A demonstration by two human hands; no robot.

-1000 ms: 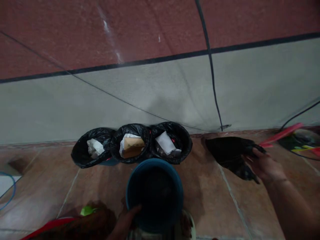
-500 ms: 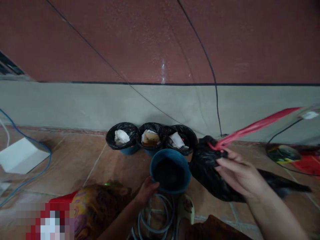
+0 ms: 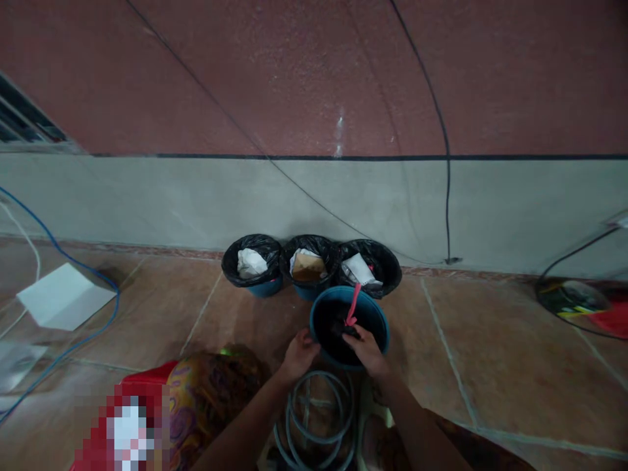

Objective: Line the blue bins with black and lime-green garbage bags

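A blue bucket (image 3: 377, 322) stands on the tiled floor right in front of me. My left hand (image 3: 299, 353) grips its near-left rim. My right hand (image 3: 366, 348) reaches over the near rim into the bucket, closed on a black plastic bag (image 3: 339, 327) with a red drawstring (image 3: 352, 305) sticking up. Behind the bucket, against the wall, stand three blue buckets lined with black bags (image 3: 252, 265) (image 3: 308, 263) (image 3: 369, 267), each with paper or cardboard waste inside.
A grey coiled hose (image 3: 314, 418) lies on the floor between my arms. A white sheet (image 3: 63, 302) and a blue cable (image 3: 73, 275) lie at the left. Black cables (image 3: 445, 163) run down the wall. Colourful clutter (image 3: 574, 297) sits at the far right.
My right hand has carried the black bag from the right of the bucket down into it. My left hand stays on the rim. The view has pulled back a little.
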